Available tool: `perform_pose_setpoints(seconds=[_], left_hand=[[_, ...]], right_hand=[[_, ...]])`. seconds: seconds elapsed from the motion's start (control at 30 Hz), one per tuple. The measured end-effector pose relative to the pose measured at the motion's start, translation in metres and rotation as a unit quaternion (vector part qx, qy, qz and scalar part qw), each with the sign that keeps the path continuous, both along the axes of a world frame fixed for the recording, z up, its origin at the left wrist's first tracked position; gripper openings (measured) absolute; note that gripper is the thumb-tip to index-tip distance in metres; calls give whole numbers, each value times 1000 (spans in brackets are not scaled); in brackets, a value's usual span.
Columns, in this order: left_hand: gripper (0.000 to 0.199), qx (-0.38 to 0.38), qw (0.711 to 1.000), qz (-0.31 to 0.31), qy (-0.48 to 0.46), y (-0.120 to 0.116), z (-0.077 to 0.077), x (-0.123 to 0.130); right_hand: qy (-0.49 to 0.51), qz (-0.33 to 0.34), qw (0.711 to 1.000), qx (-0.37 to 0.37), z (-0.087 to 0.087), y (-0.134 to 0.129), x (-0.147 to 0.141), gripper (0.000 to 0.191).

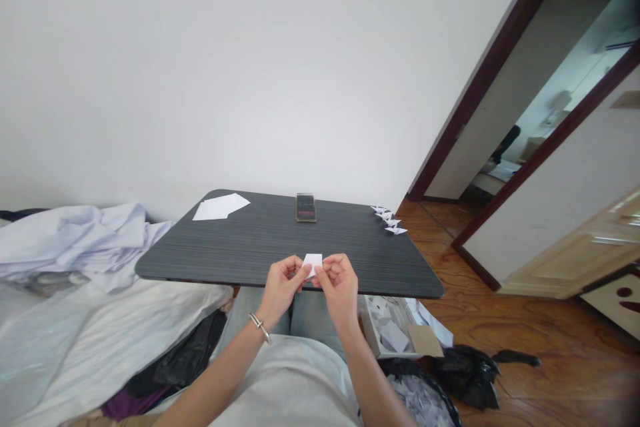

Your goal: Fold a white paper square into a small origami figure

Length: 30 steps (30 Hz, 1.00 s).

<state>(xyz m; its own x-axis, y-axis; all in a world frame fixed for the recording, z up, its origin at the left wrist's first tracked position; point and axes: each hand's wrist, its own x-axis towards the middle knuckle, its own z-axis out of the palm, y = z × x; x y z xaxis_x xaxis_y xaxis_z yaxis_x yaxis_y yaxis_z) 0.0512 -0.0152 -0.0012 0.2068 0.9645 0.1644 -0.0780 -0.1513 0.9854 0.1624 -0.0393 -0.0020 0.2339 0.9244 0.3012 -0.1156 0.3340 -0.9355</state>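
Observation:
A small folded piece of white paper (313,259) is held up at the near edge of the dark table (260,240). My left hand (285,283) pinches its left side between thumb and fingers. On the other side, my right hand (338,283) grips the paper's right edge the same way, both thumbs close together at its lower part. Several small folded white paper figures (389,219) stand in a row at the table's right end. Flat sheets of white paper (220,207) lie at its far left corner.
A phone (306,207) lies near the table's back edge, by the white wall. Below the table on the right are a box (387,327) of paper pieces, a black-lined bin (420,400) of scraps and a black bag (467,373). White cloth (85,240) is heaped at left.

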Motion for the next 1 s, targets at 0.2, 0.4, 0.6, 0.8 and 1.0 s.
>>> perform_pose_setpoints(seconds=[0.2, 0.4, 0.6, 0.8, 1.0], left_hand=[[31, 8, 1000, 15, 3, -2, 5, -1], [31, 7, 1000, 18, 5, -2, 5, -1], [33, -14, 999, -26, -16, 0, 3, -2], [48, -53, 995, -74, -42, 3, 6, -15], [29, -26, 992, -109, 55, 3, 9, -24]], right_hand=[[43, 36, 998, -15, 0, 1, 2, 21], [1, 84, 995, -44, -6, 4, 7, 23], [-25, 59, 997, -40, -6, 2, 7, 27], [-40, 31, 998, -31, -4, 2, 10, 27], [-45, 19, 999, -17, 0, 1, 12, 27]])
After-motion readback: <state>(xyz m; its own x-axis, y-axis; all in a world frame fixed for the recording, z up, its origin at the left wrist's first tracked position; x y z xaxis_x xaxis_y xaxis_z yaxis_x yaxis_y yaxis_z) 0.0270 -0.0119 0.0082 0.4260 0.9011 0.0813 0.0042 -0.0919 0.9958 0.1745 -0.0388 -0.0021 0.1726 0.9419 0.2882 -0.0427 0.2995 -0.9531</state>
